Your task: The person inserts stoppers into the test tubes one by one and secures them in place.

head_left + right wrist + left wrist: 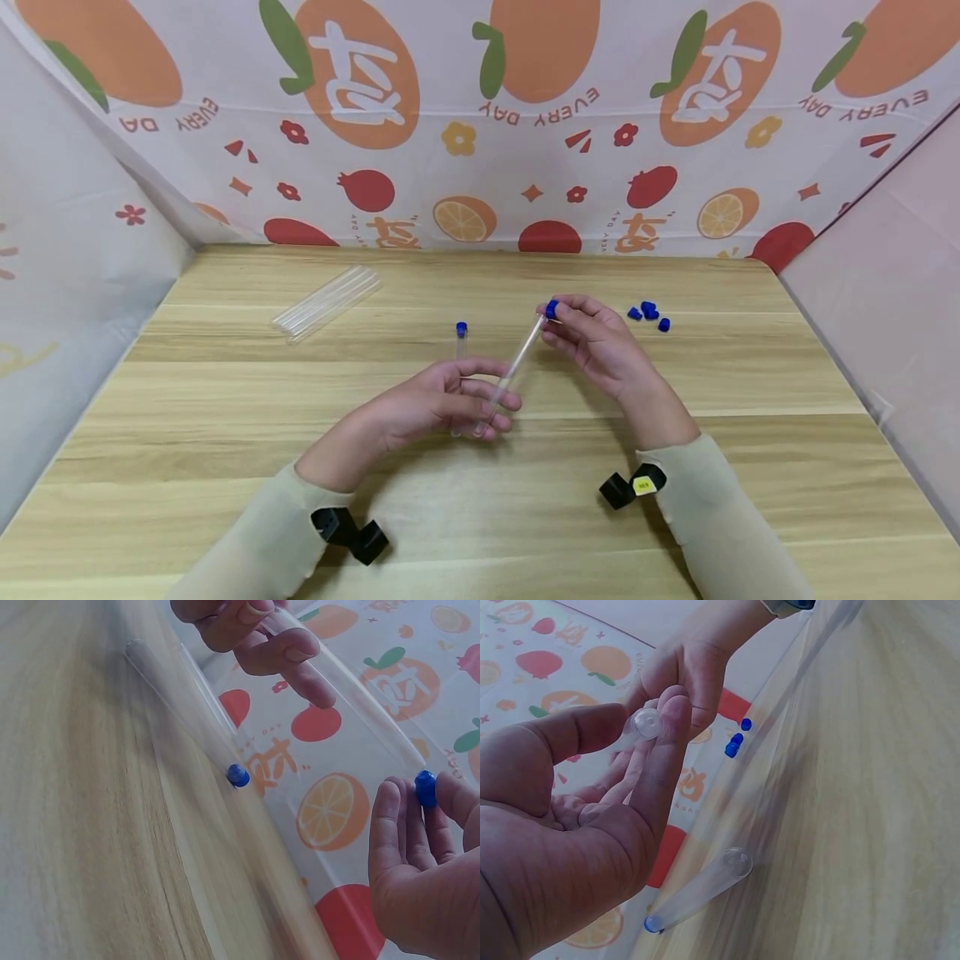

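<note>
Near its rounded bottom, my left hand (450,400) pinches a clear test tube (517,358), which slants up to the right. A blue cap (552,309) is held between the thumb and fingers of my right hand (600,346), right at the tube's upper mouth. In the right wrist view the held cap (425,788) sits close against the tube's end; whether it is seated cannot be told. A second test tube with a blue cap (461,329) lies on the table behind my left hand, which partly hides it.
Several clear tubes (327,304) lie side by side at the table's back left. Several loose blue caps (649,311) are grouped to the right of my right hand. A fruit-print cloth (465,167) hangs behind the wooden table (225,400).
</note>
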{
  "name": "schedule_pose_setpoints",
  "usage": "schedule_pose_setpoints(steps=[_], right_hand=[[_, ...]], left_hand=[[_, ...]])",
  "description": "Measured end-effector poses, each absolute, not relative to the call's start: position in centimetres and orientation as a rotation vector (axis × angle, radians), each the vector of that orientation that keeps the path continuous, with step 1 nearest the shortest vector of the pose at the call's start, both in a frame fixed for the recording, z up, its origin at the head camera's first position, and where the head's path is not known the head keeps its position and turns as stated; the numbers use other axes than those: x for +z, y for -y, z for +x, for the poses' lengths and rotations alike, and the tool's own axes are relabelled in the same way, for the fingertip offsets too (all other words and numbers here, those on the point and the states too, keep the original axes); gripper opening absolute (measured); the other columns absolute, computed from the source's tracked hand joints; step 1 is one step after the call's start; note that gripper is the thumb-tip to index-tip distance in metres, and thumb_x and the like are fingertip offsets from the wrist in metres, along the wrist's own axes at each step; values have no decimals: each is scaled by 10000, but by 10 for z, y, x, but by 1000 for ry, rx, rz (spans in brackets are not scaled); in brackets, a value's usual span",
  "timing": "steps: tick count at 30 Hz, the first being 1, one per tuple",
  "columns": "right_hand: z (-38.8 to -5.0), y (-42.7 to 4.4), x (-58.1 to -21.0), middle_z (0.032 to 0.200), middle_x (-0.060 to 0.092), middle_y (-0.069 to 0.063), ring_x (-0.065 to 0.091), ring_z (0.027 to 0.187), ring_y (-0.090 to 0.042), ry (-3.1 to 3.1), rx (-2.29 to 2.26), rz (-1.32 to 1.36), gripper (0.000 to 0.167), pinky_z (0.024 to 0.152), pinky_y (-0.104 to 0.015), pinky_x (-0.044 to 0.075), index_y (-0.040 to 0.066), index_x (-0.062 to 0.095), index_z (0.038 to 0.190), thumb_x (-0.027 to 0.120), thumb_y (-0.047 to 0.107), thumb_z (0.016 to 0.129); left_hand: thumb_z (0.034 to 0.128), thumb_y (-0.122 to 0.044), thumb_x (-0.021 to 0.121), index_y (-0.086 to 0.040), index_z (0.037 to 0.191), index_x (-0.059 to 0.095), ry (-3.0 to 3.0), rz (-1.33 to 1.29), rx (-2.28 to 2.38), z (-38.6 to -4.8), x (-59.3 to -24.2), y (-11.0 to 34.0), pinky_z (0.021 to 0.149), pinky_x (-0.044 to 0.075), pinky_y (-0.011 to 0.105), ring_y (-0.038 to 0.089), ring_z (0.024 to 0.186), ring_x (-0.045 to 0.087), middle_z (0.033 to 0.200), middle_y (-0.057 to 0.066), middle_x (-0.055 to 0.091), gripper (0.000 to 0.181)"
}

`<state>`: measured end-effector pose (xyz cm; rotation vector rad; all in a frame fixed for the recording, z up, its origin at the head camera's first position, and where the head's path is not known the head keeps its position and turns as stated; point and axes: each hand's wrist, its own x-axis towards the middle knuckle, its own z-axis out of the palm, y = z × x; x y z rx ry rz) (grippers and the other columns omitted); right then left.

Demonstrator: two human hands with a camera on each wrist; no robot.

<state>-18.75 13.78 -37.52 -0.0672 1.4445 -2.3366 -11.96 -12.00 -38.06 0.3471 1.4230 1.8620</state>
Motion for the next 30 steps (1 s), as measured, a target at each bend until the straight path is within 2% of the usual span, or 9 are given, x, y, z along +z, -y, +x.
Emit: schedule_pose_setpoints(steps=[14, 24, 30], right_hand=[[-188, -134, -378, 1068, 732, -62, 697, 983, -170, -1475, -2310, -106, 73, 893, -293, 584, 99, 670, 1027, 611, 76, 989], [-188, -131, -382, 1120, 710, -105, 691, 957, -165, -1486, -2289, -50, 111, 900, -281, 579, 92, 668, 1088, 609, 101, 995], [-188, -130, -385, 1094, 719, -77, 679, 961, -164, -1492, -2276, -51, 113, 909, -280, 575, 95, 672, 1087, 605, 125, 1001]], left_hand=[[971, 40, 547, 23, 1504, 289, -1407, 337, 1862, -119, -382, 119, 863, 598, 343, 222, 994, 715, 1370, 318, 540, 592], [1035, -122, 528, 23, 1508, 295, -1429, 289, 1867, -118, -383, 116, 861, 601, 357, 223, 976, 723, 1323, 291, 589, 546], [1039, -117, 523, 25, 1509, 293, -1420, 290, 1873, -119, -385, 116, 849, 603, 340, 213, 977, 721, 1315, 262, 607, 543]])
